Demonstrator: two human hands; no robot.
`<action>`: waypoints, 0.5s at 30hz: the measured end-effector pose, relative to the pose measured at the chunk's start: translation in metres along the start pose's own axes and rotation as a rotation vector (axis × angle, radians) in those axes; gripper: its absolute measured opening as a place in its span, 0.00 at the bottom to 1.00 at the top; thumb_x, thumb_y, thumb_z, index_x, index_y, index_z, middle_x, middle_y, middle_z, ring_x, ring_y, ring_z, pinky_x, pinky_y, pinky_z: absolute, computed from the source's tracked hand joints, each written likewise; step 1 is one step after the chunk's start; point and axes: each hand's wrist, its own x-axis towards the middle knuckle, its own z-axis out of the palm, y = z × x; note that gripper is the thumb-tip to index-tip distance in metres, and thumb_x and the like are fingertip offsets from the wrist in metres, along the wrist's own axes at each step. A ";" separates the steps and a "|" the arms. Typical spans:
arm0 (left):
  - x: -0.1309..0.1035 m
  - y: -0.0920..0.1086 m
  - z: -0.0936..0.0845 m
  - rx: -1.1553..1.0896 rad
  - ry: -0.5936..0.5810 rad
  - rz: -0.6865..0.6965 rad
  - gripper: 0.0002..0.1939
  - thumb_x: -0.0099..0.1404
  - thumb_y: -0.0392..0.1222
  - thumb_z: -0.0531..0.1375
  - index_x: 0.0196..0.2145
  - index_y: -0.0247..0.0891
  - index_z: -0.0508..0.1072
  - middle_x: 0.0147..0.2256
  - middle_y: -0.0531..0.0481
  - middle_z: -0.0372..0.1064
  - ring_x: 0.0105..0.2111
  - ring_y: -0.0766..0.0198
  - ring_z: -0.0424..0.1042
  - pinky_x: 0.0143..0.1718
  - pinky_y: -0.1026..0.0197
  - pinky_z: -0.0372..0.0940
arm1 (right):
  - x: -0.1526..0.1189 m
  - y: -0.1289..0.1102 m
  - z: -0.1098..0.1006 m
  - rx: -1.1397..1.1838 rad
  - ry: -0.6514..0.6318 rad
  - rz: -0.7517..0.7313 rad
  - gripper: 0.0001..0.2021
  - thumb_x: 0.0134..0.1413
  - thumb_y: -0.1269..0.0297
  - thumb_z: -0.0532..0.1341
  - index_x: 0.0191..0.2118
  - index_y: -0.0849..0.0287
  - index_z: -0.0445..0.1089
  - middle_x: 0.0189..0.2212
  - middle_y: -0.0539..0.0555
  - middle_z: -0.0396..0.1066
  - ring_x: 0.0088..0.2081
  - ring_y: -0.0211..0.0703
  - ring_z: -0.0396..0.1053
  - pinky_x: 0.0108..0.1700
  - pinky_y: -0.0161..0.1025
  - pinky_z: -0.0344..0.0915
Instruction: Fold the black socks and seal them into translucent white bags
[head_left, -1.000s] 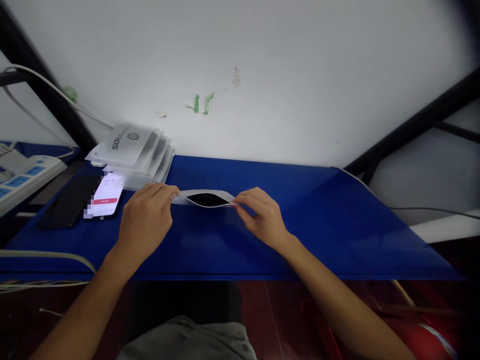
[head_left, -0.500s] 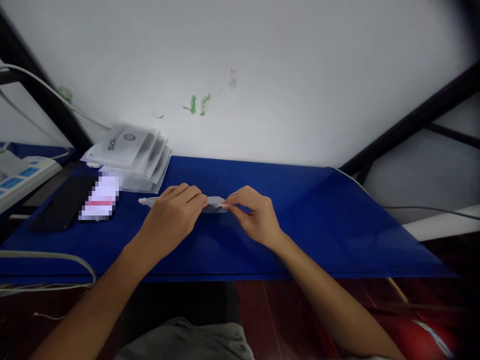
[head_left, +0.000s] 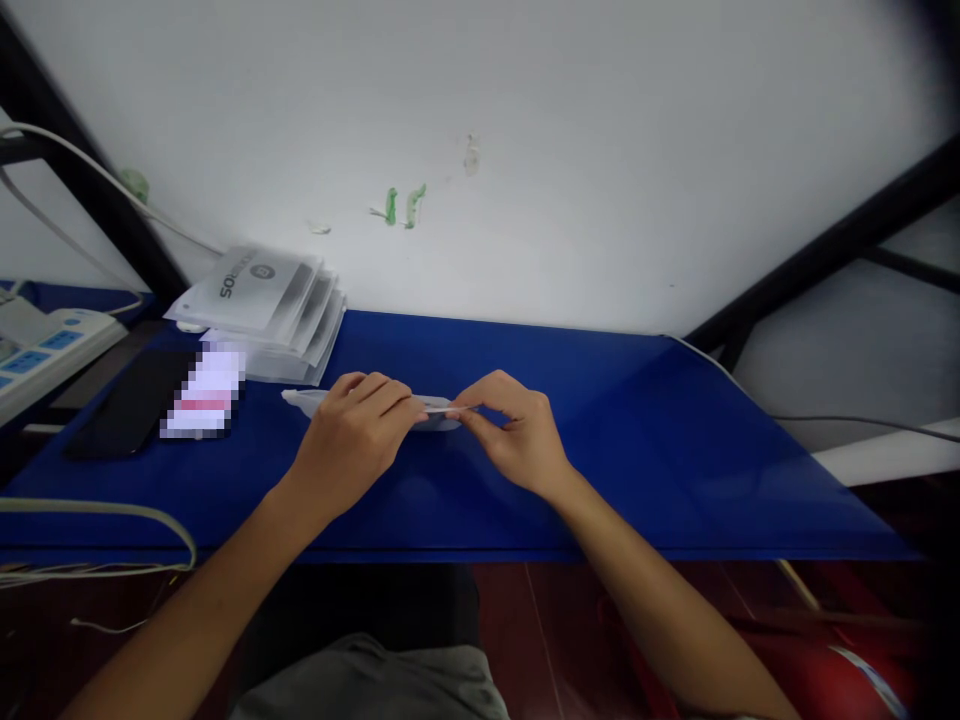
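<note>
A frosted plastic zip bag [head_left: 439, 424], seen nearly edge-on, spans both hands above the blue table [head_left: 637, 430]. Its whitish end pokes out left of my left hand [head_left: 364, 430], whose fingers are closed over the bag's upper edge. My right hand [head_left: 517, 425] pinches the same edge between thumb and forefinger near the bag's right end. A thin pale strip of that edge shows between the two hands. Whatever is inside the bag cannot be made out.
Several printed frosted bags [head_left: 247, 290] are stacked at the back left against the white wall [head_left: 570, 180]. A black phone [head_left: 120, 405] and a lit, blurred-out screen [head_left: 204, 395] lie left of my hands. A power strip [head_left: 52, 350] and cables sit at the far left.
My left hand has slid slightly right along the bag's edge, closer to my right hand. The right hand keeps its pinch in almost the same place.
</note>
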 end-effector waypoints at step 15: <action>-0.036 -0.027 0.006 -0.362 0.093 -0.567 0.06 0.65 0.42 0.58 0.36 0.42 0.75 0.33 0.55 0.76 0.31 0.66 0.74 0.32 0.64 0.67 | -0.009 0.024 -0.035 -0.143 0.066 0.085 0.03 0.55 0.65 0.62 0.30 0.54 0.72 0.32 0.51 0.75 0.36 0.43 0.71 0.42 0.44 0.66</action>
